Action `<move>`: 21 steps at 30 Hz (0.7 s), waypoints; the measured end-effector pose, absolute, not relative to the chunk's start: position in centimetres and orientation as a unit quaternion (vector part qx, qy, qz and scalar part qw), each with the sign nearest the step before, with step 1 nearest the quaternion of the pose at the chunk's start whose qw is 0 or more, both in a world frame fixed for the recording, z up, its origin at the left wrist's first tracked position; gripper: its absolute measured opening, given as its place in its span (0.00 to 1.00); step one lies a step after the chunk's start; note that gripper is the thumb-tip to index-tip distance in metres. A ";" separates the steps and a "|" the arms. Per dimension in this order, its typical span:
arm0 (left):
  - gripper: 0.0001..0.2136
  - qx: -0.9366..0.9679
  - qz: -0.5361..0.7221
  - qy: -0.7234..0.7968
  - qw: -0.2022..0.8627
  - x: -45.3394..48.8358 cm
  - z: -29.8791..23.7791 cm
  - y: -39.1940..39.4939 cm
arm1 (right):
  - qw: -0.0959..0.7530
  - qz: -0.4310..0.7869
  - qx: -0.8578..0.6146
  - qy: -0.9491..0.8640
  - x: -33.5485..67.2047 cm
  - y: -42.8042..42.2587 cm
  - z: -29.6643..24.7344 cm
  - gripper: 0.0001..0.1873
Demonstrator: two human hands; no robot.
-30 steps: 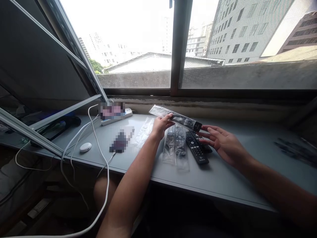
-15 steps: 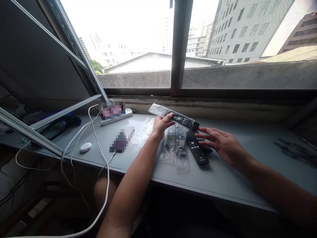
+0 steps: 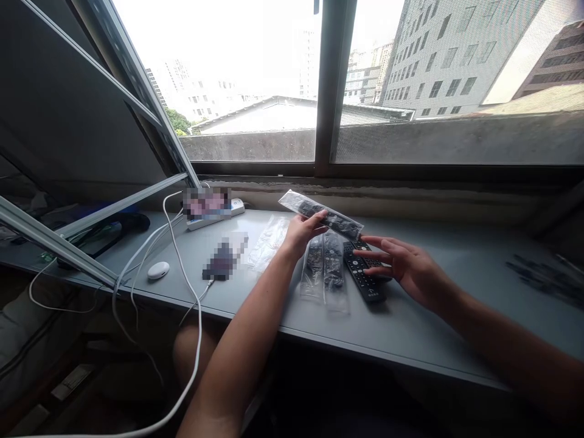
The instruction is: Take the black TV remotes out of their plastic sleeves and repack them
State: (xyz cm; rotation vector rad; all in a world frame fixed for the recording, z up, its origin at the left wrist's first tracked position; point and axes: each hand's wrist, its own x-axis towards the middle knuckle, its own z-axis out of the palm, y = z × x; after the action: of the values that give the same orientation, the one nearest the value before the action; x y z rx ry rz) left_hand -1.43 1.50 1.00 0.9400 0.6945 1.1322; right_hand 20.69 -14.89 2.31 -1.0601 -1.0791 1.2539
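Bagged remote (image 3: 335,222), one, dark, in a transparent sleeve; held above the bench (image 3: 438,340), slanting from 10 to 4 o'clock. It is the dial's centre below, 12 toward the window.

Left hand (image 3: 306,234), at 8 o'clock: grip clasped on the bagged remote, thumb uppermost.

Right hand (image 3: 408,263), at 4 o'clock: grip released, fingers spread, foremost fingertip at the lower end of the sleeve; contact uncertain.

Sleeved pair of remotes (image 3: 323,267), at 6 o'clock, side by side on the bench.

Loose remotes (image 3: 370,289), at 5 o'clock, unsleeved, overlapping, partly behind the right hand's fingers; count uncertain.

Flat sleeves (image 3: 268,244), transparent, between 8 and 9 o'clock.

White round case (image 3: 158,271), further out, same bearing.

Step in hand, as judged: sleeved remote steadied, its lower end being attended to. Next move would call for a firm left grip and a light right fingertip pinch there.
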 end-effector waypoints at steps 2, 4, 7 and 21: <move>0.20 0.427 0.502 0.303 0.688 -1.4 0.9 1.5 | 0.548 0.536 -0.445 -0.464 20.6 -14.9 2.3 0.15; 0.20 0.431 0.499 0.300 0.689 -1.4 0.9 1.4 | 0.544 0.541 -0.438 -0.469 20.6 -15.0 2.4 0.16; 0.18 0.432 0.494 0.299 0.692 -1.3 0.8 1.3 | 0.541 0.545 -0.429 -0.476 20.4 -15.1 2.5 0.17; 0.23 0.507 0.428 0.262 0.701 -1.0 0.8 0.1 | 0.513 0.573 -0.383 -0.512 20.4 -15.4 2.5 0.25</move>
State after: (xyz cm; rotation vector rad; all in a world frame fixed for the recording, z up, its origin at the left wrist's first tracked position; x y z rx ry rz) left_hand -1.02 0.08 0.84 1.1287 0.5828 0.9538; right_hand 20.36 -15.38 2.47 -0.9209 -1.2305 1.3788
